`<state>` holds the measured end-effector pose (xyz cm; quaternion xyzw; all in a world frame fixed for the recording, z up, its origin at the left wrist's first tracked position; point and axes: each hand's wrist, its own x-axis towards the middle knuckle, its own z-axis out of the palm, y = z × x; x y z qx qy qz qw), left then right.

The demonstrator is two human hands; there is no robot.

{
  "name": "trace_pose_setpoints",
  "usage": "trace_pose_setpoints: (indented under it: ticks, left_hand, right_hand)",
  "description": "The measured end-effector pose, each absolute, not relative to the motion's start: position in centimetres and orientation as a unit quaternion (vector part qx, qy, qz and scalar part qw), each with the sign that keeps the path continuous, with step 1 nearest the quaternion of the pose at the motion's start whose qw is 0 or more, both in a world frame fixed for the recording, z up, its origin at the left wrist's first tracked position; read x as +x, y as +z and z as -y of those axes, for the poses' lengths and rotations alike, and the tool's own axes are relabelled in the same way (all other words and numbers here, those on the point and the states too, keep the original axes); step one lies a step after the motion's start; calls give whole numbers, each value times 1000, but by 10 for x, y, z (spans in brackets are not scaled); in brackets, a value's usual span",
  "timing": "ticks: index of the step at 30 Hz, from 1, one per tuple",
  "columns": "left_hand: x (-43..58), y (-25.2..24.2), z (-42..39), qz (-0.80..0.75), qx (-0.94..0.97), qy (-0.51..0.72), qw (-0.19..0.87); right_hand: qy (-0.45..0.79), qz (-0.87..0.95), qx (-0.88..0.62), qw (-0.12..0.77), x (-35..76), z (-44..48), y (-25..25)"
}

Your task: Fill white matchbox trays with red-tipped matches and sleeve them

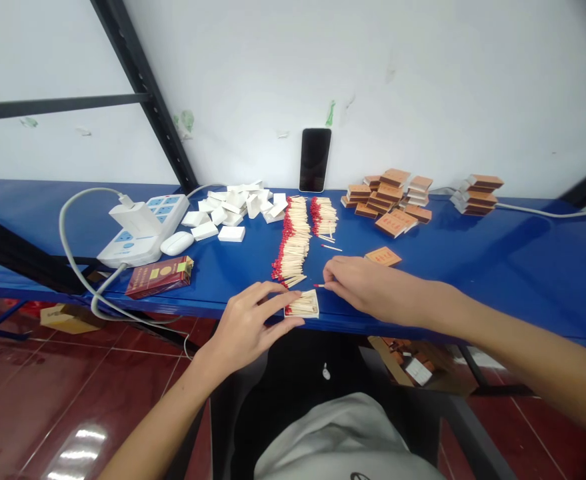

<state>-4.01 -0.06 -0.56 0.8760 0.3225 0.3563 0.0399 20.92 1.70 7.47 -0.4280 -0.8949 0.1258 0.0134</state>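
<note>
My left hand (257, 320) grips the left end of a small white matchbox tray (315, 311) at the table's front edge, thumb and fingers on its sides. Matches (303, 303) lie inside it, red heads to the left. Just right of the tray, my right hand (355, 283) pinches a single match (319, 286), its red head pointing left. Beyond the tray runs a long row of matches (295, 240), with a shorter pile (324, 217) beside it. One loose match (331, 247) lies near that pile. An orange matchbox sleeve (383, 257) lies behind my right hand.
White trays (233, 207) are heaped at the back left. Orange matchboxes (390, 193) pile up at the back right, with another stack (479, 193) farther right. A phone (315, 160) leans on the wall. A power strip (143, 230), white mouse (177, 243) and red pack (159, 277) stand left.
</note>
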Motion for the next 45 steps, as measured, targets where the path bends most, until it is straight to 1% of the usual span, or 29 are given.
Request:
trace_pose_setpoints:
  ticks: [3,6,8,14,18,21,23,27,29,32,36,38,39,42,45]
  left_hand:
    - [-39,-6,1,-331,868,367,41]
    - [-38,-6,1,-333,860,384,39]
    - [-38,-7,0,-333,857,393,38]
    - [-37,-7,1,-336,854,395,39]
    - [-39,-7,1,-350,847,396,57]
    - [-41,-7,0,-353,844,401,54]
    - [-41,-6,0,-356,841,405,42]
    - [-40,-5,0,-354,836,418,35]
    - [-39,-5,0,-343,839,422,36]
    - [-38,-6,-1,-332,844,420,38]
    - [-39,-6,-1,-344,843,412,42]
    - [-39,-5,-1,-344,850,397,40]
    - [-39,-5,-1,-340,858,384,35]
    - [-40,-4,-1,-319,886,337,-6]
    - [-40,-6,-1,-307,892,327,-48]
  right_hand:
    - [107,909,-402,35,201,-9,75]
    - [71,931,-356,37,191,-3,66]
    - [64,929,-362,48,185,-2,60]
    - [110,910,-382,114,179,-7,62]
    - [117,893,-421,107,192,-8,71]
    - [156,905,-381,103,203,-8,67]
    - [174,910,-359,113,208,-10,62]
    - [190,895,-373,151,217,-13,54]
    - [201,899,-364,141,220,-14,53]
    - [196,914,-343,94,223,-13,54]
    - [79,935,-344,41,225,-11,55]
    - [37,937,-344,40,227,-9,55]
    - [38,936,-346,45,229,-8,54]
    - [90,928,-356,66,234,-5,51]
    - [118,924,-353,93,234,-4,49]
